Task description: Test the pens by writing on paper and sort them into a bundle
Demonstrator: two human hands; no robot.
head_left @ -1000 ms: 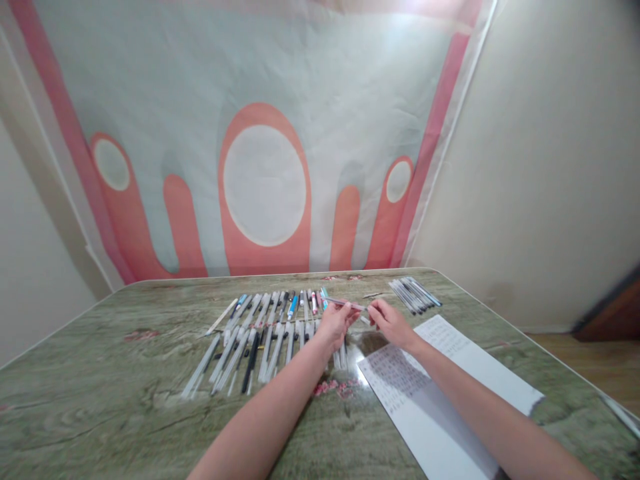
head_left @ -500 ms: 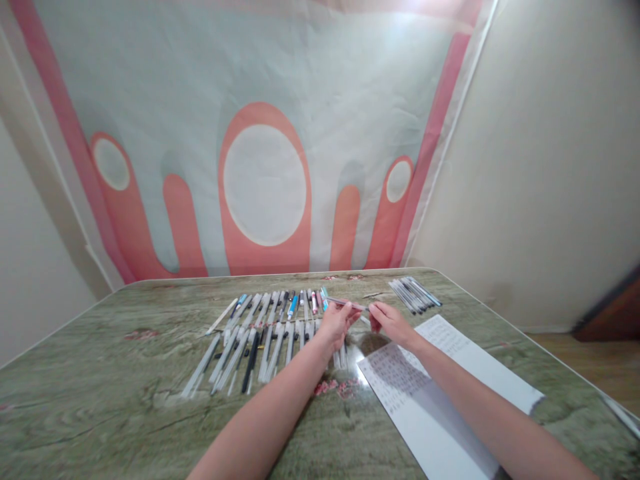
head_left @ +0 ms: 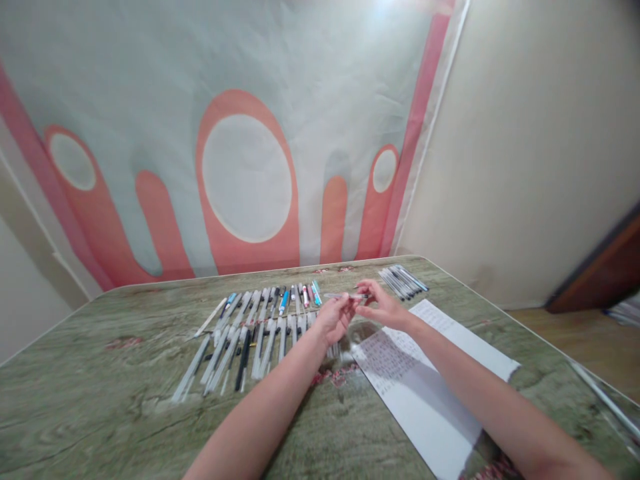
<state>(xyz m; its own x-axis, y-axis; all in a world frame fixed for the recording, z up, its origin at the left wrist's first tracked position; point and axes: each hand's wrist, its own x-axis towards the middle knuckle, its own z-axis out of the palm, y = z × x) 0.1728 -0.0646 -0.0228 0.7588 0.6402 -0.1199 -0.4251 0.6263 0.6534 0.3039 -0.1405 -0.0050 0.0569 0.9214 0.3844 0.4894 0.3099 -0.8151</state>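
Above the middle of the table, my left hand [head_left: 337,320] pinches a thin clear pen [head_left: 345,295] between thumb and fingertips, its far end pointing left. My right hand [head_left: 384,307] curls its fingers and thumb loosely around the pen's dark right end. A small dark tip shows by the right index finger; I cannot make out what it belongs to. Left of the hands lie two rows of clear pens [head_left: 215,360], with loose caps and refills among them. A black pen [head_left: 243,360] lies in the front row, partly hidden towards the right by my left arm.
Colored markers, including a blue one [head_left: 284,301] and a pink one [head_left: 305,295], lie in the back row. A bundle of thin pens [head_left: 404,283] rests at the back right. Handwritten paper [head_left: 425,413] lies under my right forearm. A patterned curtain [head_left: 170,80] hangs behind the table [head_left: 100,400].
My view has turned slightly to the right. My right hand has gone from pinching the pen's end to a looser curl around it. My left hand keeps hold of the pen.
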